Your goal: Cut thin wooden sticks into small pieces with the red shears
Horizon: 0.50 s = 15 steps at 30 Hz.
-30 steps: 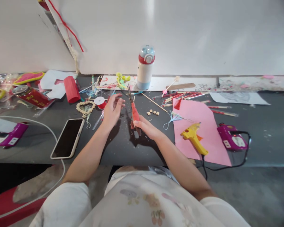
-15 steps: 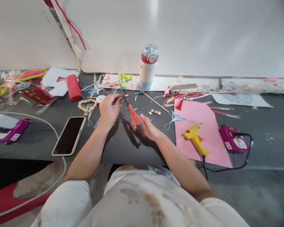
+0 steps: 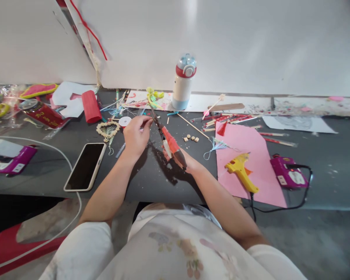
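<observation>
Over the middle of the dark table, my right hand [image 3: 189, 159] is wrapped around a pair of shears [image 3: 172, 142] with red-and-black handles and a pale inner side. Their slim dark blades point up and to the left, past the fingertips of my left hand [image 3: 136, 134]. The left thumb and forefinger are pinched together close beside the blades; whatever is between them is too small to make out. To the right of the shears lie several small wooden pieces [image 3: 190, 138]. A white spool [image 3: 124, 121] and a heart-shaped beaded ring [image 3: 107, 131] lie left of my left hand.
A phone [image 3: 85, 167] lies at left near a red can [image 3: 43, 113]. The bottle [image 3: 183, 83] stands at the back. At right, a yellow glue gun [image 3: 241, 171] rests on pink paper [image 3: 251, 140] beside a corded purple box [image 3: 288, 172]. Wrapped sticks [image 3: 230, 121] lie behind.
The shears have turned and shifted slightly right, and their handles look spread wider, with the pale inner side now showing. My left hand keeps its pinch in nearly the same place.
</observation>
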Each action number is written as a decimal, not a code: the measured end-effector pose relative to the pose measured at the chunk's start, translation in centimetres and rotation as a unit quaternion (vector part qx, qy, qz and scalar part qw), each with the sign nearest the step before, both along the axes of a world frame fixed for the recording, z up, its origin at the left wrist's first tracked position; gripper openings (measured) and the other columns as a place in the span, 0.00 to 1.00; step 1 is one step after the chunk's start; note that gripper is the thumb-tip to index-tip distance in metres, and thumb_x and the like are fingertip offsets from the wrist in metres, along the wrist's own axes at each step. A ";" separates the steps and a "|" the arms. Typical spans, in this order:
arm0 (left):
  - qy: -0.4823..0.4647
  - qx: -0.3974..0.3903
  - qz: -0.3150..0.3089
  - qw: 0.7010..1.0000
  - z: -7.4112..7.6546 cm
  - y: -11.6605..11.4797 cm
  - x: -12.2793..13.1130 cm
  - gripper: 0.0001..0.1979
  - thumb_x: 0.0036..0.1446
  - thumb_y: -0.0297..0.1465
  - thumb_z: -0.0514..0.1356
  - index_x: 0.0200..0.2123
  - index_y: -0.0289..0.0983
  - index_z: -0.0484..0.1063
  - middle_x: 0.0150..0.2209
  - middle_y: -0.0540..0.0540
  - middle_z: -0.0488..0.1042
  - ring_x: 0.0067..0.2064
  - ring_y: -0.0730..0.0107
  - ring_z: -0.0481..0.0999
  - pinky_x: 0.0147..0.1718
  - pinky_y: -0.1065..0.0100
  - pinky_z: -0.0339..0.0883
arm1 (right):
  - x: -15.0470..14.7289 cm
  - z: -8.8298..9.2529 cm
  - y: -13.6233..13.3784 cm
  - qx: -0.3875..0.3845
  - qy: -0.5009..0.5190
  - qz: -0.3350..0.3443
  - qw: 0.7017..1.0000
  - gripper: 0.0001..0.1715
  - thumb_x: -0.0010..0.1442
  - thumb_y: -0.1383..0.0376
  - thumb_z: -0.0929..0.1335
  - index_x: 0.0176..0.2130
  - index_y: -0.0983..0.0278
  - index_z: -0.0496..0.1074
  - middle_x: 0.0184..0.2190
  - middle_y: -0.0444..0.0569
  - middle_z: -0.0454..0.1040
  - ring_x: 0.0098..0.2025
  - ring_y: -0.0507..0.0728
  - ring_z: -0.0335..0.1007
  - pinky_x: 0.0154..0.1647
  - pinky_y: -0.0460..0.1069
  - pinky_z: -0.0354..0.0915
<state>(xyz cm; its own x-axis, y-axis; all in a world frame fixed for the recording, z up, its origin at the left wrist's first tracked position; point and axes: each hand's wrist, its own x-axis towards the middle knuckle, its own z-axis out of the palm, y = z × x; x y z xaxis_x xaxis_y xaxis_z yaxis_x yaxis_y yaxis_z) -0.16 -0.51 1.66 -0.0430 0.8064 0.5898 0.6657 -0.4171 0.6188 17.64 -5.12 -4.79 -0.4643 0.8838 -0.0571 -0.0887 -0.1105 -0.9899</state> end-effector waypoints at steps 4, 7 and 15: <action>-0.002 -0.027 0.001 1.000 0.0 -0.2 0.1 0.10 0.63 0.37 0.57 0.38 0.39 0.75 0.34 0.48 0.79 0.37 0.69 0.76 0.42 0.69 0.68 | 0.0 0.1 -0.2 -0.010 0.057 0.022 0.998 0.21 0.60 0.46 0.66 0.31 0.59 0.63 0.28 0.44 0.60 0.31 0.55 0.57 0.38 0.53 0.62; -0.011 -0.039 -0.012 0.999 -0.1 -0.4 0.2 0.10 0.65 0.37 0.55 0.37 0.40 0.73 0.32 0.49 0.78 0.34 0.70 0.75 0.39 0.69 0.66 | 0.1 0.0 -0.3 0.013 0.022 0.022 0.999 0.26 0.61 0.41 0.63 0.29 0.58 0.63 0.28 0.46 0.61 0.32 0.57 0.57 0.40 0.54 0.63; -0.026 -0.081 -0.005 0.996 -0.2 -0.5 0.5 0.08 0.66 0.36 0.53 0.36 0.40 0.67 0.27 0.52 0.75 0.30 0.72 0.74 0.35 0.69 0.65 | 0.2 0.4 -0.3 0.036 0.018 0.030 0.999 0.28 0.59 0.38 0.64 0.29 0.59 0.64 0.27 0.46 0.60 0.31 0.56 0.56 0.39 0.54 0.65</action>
